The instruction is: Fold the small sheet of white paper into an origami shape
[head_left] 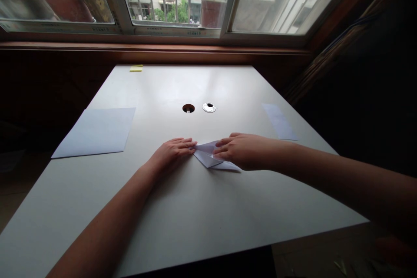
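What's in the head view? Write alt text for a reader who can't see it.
A person's left hand and right hand touch a folded paper on a white table. A larger sheet lies to the left, a narrow strip to the right, and a window stands beyond.

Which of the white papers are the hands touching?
The folded paper, between left hand and right hand; the large sheet, left, and narrow strip, right, lie apart, untouched.
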### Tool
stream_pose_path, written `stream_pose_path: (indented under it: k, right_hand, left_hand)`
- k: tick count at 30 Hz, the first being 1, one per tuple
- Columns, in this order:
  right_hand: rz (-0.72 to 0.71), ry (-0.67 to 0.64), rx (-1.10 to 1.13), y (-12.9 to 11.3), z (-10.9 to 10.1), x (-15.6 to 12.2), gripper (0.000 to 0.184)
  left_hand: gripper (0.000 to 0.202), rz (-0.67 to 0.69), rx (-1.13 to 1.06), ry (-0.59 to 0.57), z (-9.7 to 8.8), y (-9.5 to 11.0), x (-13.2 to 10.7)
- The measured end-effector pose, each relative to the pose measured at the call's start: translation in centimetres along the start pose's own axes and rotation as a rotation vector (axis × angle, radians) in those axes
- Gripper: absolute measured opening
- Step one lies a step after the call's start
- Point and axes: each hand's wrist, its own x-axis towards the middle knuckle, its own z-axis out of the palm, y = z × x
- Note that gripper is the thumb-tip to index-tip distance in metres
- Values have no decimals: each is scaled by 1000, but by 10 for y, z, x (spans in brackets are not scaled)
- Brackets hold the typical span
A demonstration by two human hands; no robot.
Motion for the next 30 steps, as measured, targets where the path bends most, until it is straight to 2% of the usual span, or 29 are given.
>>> stream_pose_path:
  k: [2, 7, 11, 17, 22, 27, 30]
  right_hand:
    - [-43, -15, -15, 0, 7, -7, 51]
    - [-74, 107, -26, -1, 24, -24, 50]
    - [-31, 219, -54, -7, 30, -31, 36]
    - [117, 356, -22, -14, 39, -36, 28]
    - [252, 461, 180, -13, 46, -38, 24]
    - [464, 551, 286, -8, 47, -30, 23]
    - [591, 549, 307, -2, 45, -23, 11]
  left_hand:
    - [30, 0, -1, 0, 0, 0, 0]
    - [30, 8, 6, 24, 1, 1, -1]
    - [27, 16, 53, 54, 5, 2, -3]
    - [26, -12, 87, 72, 0, 15, -1]
    - [22, 0, 126, -29, -7, 30, 5]
    - [20, 20, 143, -49, 0, 38, 8]
    - [20, 41, 127, -45, 6, 39, 9]
